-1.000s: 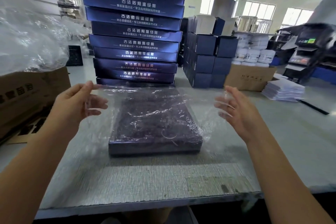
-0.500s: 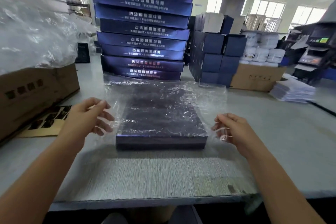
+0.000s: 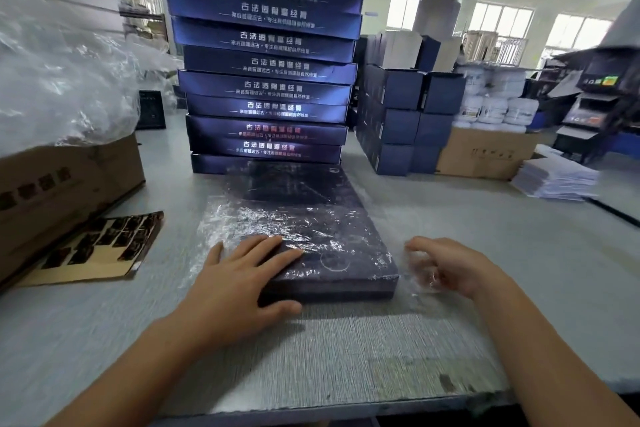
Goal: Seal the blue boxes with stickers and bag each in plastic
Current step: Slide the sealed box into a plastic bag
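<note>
A flat dark blue box (image 3: 311,218) lies on the grey table (image 3: 346,350) inside a clear plastic bag (image 3: 221,218). My left hand (image 3: 239,274) lies flat on the box's near left corner, fingers straight on the plastic. My right hand (image 3: 450,270) is just right of the box's near right corner, fingers curled around the bag's loose crinkled edge. A tall stack of blue boxes (image 3: 266,62) with white lettering stands right behind the bagged box.
A cardboard box (image 3: 62,191) topped with loose plastic bags (image 3: 59,80) sits at left, a sticker sheet (image 3: 100,246) beside it. Smaller blue cartons (image 3: 401,114), a brown carton (image 3: 485,152) and a white paper stack (image 3: 554,180) stand at right.
The bag has been pulled down flat over the box. My left hand moved from the bag's left edge onto the box top; my right hand stays at the bag's right edge.
</note>
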